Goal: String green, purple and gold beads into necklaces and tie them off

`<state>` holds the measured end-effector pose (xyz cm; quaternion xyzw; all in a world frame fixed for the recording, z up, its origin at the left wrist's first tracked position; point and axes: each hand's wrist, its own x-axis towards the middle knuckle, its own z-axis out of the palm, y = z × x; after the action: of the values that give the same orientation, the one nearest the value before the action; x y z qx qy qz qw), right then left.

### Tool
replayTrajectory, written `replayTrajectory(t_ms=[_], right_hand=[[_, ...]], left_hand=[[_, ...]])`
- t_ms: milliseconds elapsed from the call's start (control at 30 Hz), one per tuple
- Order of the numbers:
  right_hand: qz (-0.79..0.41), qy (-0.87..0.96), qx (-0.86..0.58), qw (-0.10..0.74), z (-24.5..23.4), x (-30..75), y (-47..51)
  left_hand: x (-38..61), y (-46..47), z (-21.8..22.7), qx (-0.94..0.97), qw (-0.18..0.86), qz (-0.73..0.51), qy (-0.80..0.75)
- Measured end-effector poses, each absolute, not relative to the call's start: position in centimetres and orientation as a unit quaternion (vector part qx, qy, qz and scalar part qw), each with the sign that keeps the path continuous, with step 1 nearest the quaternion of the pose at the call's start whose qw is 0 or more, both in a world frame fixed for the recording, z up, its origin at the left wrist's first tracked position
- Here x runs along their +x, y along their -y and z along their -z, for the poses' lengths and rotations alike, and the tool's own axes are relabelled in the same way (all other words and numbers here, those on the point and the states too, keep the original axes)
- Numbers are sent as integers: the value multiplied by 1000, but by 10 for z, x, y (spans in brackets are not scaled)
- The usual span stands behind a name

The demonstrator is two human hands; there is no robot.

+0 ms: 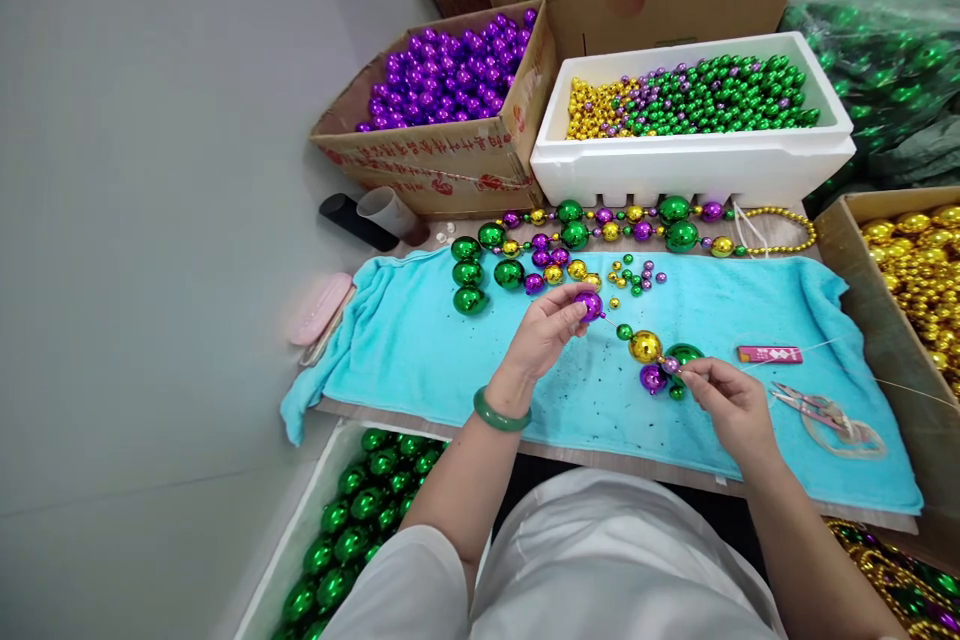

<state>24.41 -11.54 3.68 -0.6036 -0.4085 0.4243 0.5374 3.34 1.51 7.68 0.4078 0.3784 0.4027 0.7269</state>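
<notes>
Hands: apart now; a purple ball (pixel 589 306) is pinched by the left hand (pixel 546 332), the thread (pixel 829 344) by the right hand (pixel 733 408).
Gold ball (pixel 645 347): lined up with a green bead (pixel 624 331) between them, over the towel (pixel 420 350).
Thread: were the right grip slackened, both could be shed; a snag could be caused by the red box (pixel 769 355).

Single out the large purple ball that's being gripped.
The upper purple ball, pinched in the left hand; the lower purple ball, just below the gold ball, is in neither hand's grip.
</notes>
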Motion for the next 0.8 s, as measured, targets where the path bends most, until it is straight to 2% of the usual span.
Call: replayTrajectory(t_ms=[433, 600, 700, 800], right_hand=[[-428, 414, -606, 528, -32, 243, 115], [-518, 331, -553, 563, -36, 235, 114], [-565, 309, -531, 551, -38, 231, 108], [-551, 355, -550, 518, -40, 227, 95]], left_hand=[[31, -10, -80, 441, 737, -377, -348], [36, -7, -78, 424, 751, -380, -336], [34, -9, -80, 420, 733, -400, -355], [27, -14, -86, 444, 686, -444, -368]])
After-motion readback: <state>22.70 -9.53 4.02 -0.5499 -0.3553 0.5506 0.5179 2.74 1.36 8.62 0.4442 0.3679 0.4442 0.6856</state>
